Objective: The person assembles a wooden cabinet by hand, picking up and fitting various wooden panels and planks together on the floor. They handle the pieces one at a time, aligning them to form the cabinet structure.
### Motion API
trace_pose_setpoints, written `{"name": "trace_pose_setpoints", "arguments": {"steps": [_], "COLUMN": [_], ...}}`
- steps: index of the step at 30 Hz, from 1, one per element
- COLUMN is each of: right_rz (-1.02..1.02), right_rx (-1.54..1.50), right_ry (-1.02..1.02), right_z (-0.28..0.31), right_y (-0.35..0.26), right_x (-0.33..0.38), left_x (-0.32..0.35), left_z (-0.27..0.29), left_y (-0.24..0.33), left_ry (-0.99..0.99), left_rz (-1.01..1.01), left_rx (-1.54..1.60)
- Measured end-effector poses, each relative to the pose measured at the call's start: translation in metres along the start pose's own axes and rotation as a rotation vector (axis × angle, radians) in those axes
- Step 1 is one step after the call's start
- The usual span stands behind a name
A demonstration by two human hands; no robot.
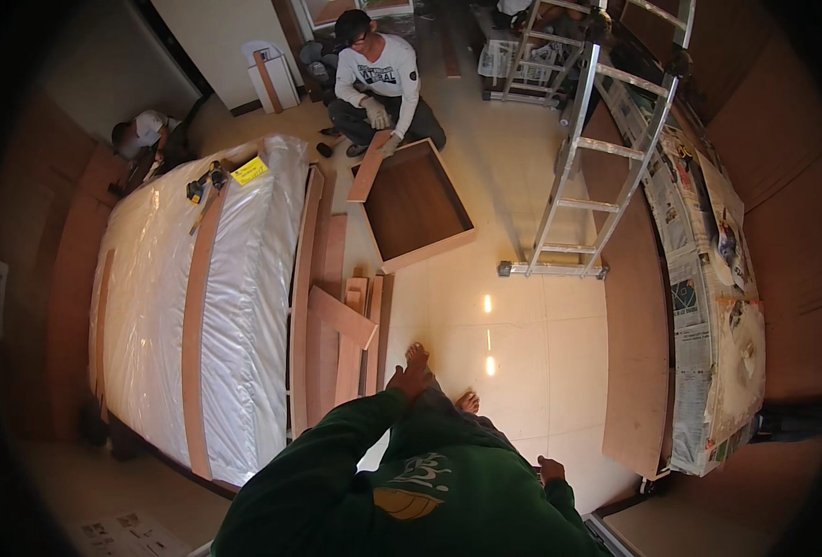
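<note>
Looking straight down: the person in the green hoodie (411,492) stands barefoot on the pale tile floor (522,316). The left hand (409,376) is out in front at the end of the raised sleeve, hanging over the floor just beside the loose planks (348,325). It holds nothing that shows, and whether the fingers are spread or curled I cannot tell from this height. The right hand (550,469) sits low at the right hip, near the body, fingers loosely curled, empty as far as can be seen. The two hands are well apart, one on each side of the torso.

The planks lie in a rough heap on the floor, between the bed (197,297) and the person's feet, some flat, one laid slantwise across the others. The bed is wrapped in clear plastic, with a long wooden strip (197,316) running down its length and a yellow note (249,171) and a tool near its far end.

Further off, a second person in a white shirt (380,79) crouches at an open wooden box (417,204), gloved hands on a board (366,172) at its corner. Another person crouches at the bed's far left corner. To the right, an aluminium ladder (606,139) stands beside a long table (708,278) covered in newspaper, with a large board (636,306) leaning against it.
</note>
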State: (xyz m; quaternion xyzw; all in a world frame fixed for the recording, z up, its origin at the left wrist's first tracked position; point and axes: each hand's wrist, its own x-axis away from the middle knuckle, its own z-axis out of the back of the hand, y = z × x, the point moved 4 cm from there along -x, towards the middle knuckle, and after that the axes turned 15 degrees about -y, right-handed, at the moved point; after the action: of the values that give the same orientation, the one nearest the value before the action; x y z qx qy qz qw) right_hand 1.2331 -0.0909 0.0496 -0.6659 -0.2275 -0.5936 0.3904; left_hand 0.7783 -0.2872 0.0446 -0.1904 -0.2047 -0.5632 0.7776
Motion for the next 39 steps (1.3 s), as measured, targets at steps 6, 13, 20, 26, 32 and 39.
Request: {"name": "trace_pose_setpoints", "arguments": {"steps": [6, 13, 20, 26, 32, 39], "right_rz": [-0.026, -0.031, 0.03, 0.28, 0.474, -0.114], "right_rx": [-0.112, -0.182, 0.036, 0.372, 0.483, 0.089], "right_ry": [0.051, 0.072, 0.073, 0.273, 0.468, 0.312], "right_z": [0.012, 0.009, -0.053, -0.118, -0.16, -0.112], "right_y": [0.063, 0.089, -0.002, -0.112, -0.094, 0.13], "right_x": [0.017, 0.031, 0.028, 0.09, 0.087, 0.062], "left_x": [0.026, 0.077, 0.237, 0.296, 0.282, 0.214], "left_z": [0.01, -0.089, -0.204, -0.189, -0.232, -0.169], "left_y": [0.02, 0.013, -0.061, -0.08, -0.131, -0.109], "left_ry": [-0.467, -0.62, -0.364, -0.523, -0.272, -0.394], "left_rz": [0.011, 0.068, 0.266, 0.722, 0.54, 0.343], "left_rx": [0.271, 0.66, 0.868, 0.995, 1.198, 1.567]}}
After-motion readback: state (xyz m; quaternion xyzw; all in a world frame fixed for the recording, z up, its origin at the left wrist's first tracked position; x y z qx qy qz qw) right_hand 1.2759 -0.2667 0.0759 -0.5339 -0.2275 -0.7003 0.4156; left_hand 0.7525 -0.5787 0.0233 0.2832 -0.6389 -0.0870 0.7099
